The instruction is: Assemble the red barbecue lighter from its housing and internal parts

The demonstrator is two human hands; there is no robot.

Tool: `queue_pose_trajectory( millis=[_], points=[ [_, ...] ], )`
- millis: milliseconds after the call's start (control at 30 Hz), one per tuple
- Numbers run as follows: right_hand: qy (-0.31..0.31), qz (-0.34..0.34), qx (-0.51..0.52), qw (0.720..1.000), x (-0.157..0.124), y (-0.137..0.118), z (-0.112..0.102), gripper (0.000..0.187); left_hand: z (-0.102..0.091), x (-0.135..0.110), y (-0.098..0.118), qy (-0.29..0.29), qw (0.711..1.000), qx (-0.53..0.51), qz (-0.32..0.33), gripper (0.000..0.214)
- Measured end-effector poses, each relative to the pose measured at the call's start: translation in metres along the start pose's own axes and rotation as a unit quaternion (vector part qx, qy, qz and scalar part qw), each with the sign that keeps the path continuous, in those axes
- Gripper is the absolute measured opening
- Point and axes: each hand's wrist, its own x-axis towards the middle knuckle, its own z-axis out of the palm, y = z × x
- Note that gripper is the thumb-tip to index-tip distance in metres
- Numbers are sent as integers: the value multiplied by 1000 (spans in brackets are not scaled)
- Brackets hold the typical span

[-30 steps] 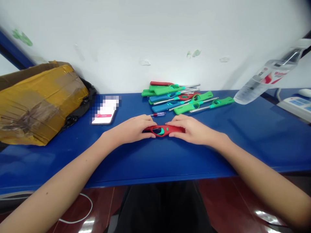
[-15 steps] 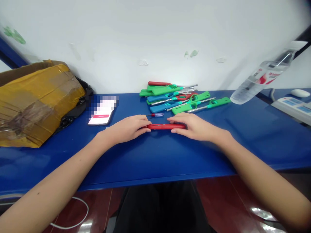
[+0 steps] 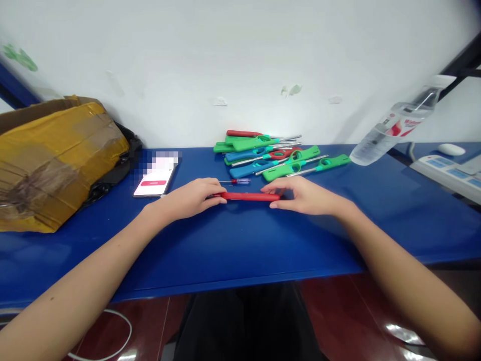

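A red long-nosed lighter (image 3: 250,196) rests edge-on on the blue table (image 3: 240,240), held at both ends. My left hand (image 3: 190,199) grips its left end with curled fingers. My right hand (image 3: 304,196) pinches its right end. Just behind the lighter lies a small screwdriver (image 3: 236,181) with a red and blue handle. Farther back sits a pile of green, blue and red lighters (image 3: 274,154) with metal nozzles pointing right.
A phone (image 3: 154,179) lies left of my hands. A yellow-taped cardboard box (image 3: 52,155) fills the table's left end. A clear water bottle (image 3: 394,131) leans at the right, near a white power strip (image 3: 447,170). A white wall stands behind.
The red lighter has been turned from lying flat, with its green trigger showing, onto its edge. Both hands stayed at its ends.
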Motion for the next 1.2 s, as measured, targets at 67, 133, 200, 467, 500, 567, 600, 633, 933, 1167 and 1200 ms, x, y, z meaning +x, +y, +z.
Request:
queue_pose_trajectory(
  millis=[67,133,200,467,500,567,600,633,933,1167,1200],
  points=[
    [2,-7,-8,1000,0,0,-2,39,1,0,1,5,1000,13,-6,33],
    [15,-23,-27,999,0,1,-1,34,3,-1,2,15,999,27,-10,32],
    [38,-44,-50,997,1,4,0,31,7,-1,2,27,999,32,-7,30],
    [108,-94,-130,981,3,6,12,39,12,0,7,92,992,83,-12,20],
    [117,-104,-131,979,3,2,15,45,12,0,9,108,989,99,-14,18],
    [119,-138,-140,973,3,-9,22,45,13,0,14,138,982,126,-12,16],
    [115,-156,-152,969,4,-13,25,40,14,0,17,150,979,136,-9,16],
    [111,-172,-166,965,5,-17,29,37,15,1,20,160,976,146,-6,17],
    [136,-168,-245,945,12,-22,42,30,27,6,34,187,962,201,16,16],
    [119,-159,-256,946,10,-23,40,28,28,6,32,191,961,200,19,17],
    [113,-155,-243,951,10,-23,40,27,28,6,31,189,961,200,20,17]
  ],
)
